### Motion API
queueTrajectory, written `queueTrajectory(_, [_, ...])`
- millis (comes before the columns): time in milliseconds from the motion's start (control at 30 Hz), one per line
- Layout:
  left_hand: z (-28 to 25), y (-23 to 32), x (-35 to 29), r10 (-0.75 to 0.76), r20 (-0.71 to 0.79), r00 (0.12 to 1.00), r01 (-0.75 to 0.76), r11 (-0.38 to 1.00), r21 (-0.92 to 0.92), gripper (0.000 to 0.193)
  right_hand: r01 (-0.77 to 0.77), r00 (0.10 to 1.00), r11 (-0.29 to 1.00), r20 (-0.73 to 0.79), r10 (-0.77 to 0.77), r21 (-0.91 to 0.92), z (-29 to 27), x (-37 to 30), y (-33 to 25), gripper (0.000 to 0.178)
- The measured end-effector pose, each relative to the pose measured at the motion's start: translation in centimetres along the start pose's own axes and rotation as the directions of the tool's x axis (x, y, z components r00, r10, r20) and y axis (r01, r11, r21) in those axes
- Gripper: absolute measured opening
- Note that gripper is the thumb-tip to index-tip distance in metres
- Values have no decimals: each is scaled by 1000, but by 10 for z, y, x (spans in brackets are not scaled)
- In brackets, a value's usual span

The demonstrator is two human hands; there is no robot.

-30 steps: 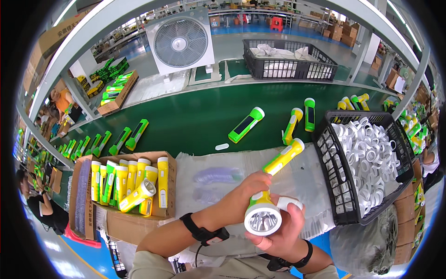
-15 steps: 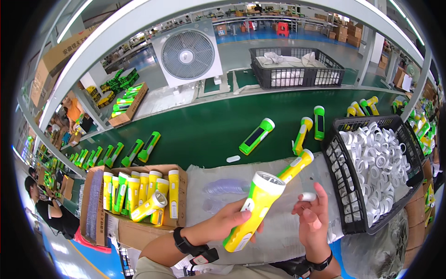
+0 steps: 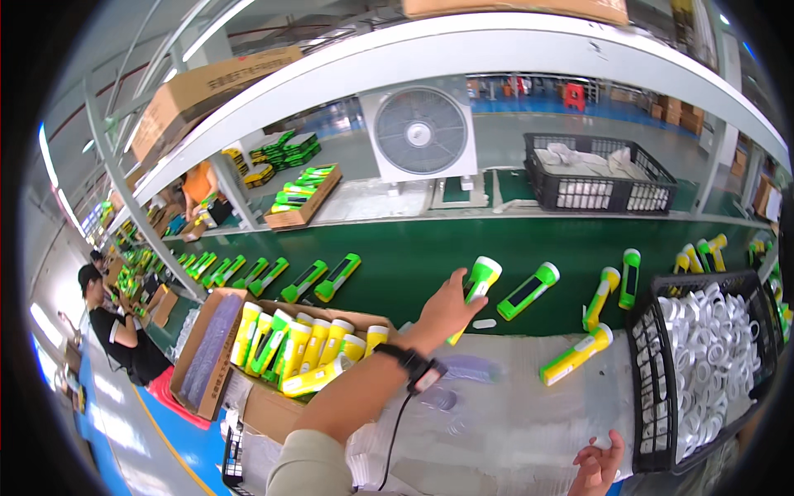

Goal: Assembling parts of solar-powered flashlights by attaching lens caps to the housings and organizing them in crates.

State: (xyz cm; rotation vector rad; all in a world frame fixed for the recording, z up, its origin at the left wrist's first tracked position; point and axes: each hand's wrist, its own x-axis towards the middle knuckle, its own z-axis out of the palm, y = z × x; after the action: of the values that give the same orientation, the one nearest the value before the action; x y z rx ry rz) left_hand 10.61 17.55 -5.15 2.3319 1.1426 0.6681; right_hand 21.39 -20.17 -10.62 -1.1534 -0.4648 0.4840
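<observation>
My left hand reaches over the near edge of the green belt, closed round a yellow and green flashlight with a white head ring. The fingers hide much of its body. Low on the right, my right hand has its fingers curled at a small white ring, partly hidden by them. Another flashlight lies on the plastic-covered worktop between my hands and the black crate. On the belt, a green flashlight with a dark panel lies just right of the held one.
A cardboard box of flashlights stands at left. The black crate of white rings is at right. More flashlights lie along the belt. Beyond it are a fan and another crate. Co-workers are at far left.
My left hand has carried the flashlight from above the worktop forward to the belt. My right hand has dropped toward the lower edge. The view has swung to the left.
</observation>
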Motion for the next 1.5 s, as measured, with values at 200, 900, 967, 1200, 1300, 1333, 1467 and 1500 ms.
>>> queueTrajectory(200, [-51, -46, 63, -5, 278, 960, -14, 998, 64, 55, 13, 995, 990, 103, 2, -141, -6, -5, 11, 39])
queueTrajectory(900, [-129, 22, -49, 493, 219, 842, -538, 799, 268, 57, 699, 705, 455, 639, -308, -551, 79, 47, -41, 42])
queueTrajectory(967, [-107, 66, -100, 633, 224, 741, -666, 736, 123, 58, 799, 598, 319, 732, -327, -510, 134, 46, -55, 51])
queueTrajectory(1200, [-91, 70, -175, 462, 344, 817, -285, 843, -456, 52, 744, 544, 573, 810, -221, -343, 103, 39, 12, 51])
queueTrajectory(1300, [-75, 39, -194, 473, 401, 785, -132, 759, -638, 47, 708, 573, 600, 799, -181, -372, 96, 18, 24, 54])
queueTrajectory(1333, [-79, 44, -208, 432, 325, 841, -167, 780, -603, 45, 685, 581, 627, 798, -163, -371, 98, 11, 30, 54])
queueTrajectory(1467, [-57, 73, -197, 654, 116, 748, -540, 700, -467, 39, 705, 567, 558, 820, -73, -438, 89, -2, 53, 52])
queueTrajectory(1500, [-54, 74, -196, 673, 188, 715, -576, 720, -388, 39, 696, 584, 552, 810, -62, -459, 89, -1, 50, 52])
